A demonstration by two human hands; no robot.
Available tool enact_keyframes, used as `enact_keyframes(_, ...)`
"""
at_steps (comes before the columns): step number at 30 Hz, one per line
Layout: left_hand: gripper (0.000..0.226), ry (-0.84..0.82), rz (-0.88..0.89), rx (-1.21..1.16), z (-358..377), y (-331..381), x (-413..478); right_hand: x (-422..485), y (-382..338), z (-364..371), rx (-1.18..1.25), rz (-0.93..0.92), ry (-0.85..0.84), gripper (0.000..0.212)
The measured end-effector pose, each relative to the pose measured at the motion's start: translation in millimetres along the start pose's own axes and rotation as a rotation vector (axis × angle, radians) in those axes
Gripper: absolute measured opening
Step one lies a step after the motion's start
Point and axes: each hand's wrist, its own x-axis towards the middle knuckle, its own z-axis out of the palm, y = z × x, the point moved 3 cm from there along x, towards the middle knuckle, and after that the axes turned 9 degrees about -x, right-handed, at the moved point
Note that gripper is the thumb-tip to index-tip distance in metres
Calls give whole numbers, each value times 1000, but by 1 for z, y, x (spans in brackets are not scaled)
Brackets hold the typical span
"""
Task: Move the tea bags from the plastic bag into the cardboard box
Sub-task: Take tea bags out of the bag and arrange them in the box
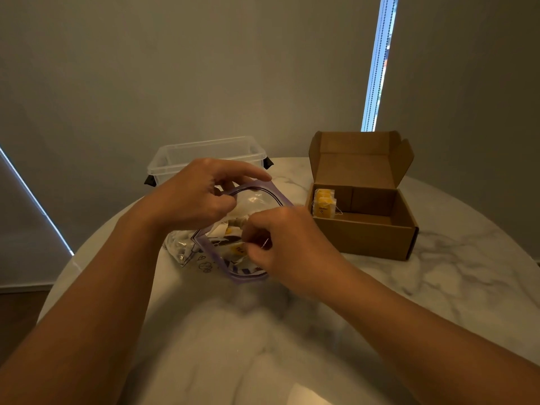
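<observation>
Right hand (280,247) sits inside the plastic bag (187,252) — grip closed on a tea bag (238,249) — left hand (198,197) pinching its rim.

The right hand (287,244) hides whatever it grasps inside the plastic bag (187,251).

No legible text. Print on the tea bags (323,204) in the cardboard box (365,238) is too small to read; the plastic bag (201,260) bears unreadable dark doodles.
</observation>
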Motion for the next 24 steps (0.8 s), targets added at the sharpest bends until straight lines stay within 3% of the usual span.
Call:
enact_keyframes(12, 63, -14, -18, -12, 0, 3, 0, -18, 69, -105, 496, 302, 78, 14)
enact_keyframes(18, 57, -26, -2, -34, -2, 6, -2, -3, 128, -118, 312, 457, 209, 7)
enact_keyframes(24, 60, -32, 38, -16, -5, 11, -4, 16, 137, -97, 131, 506, 57, 6)
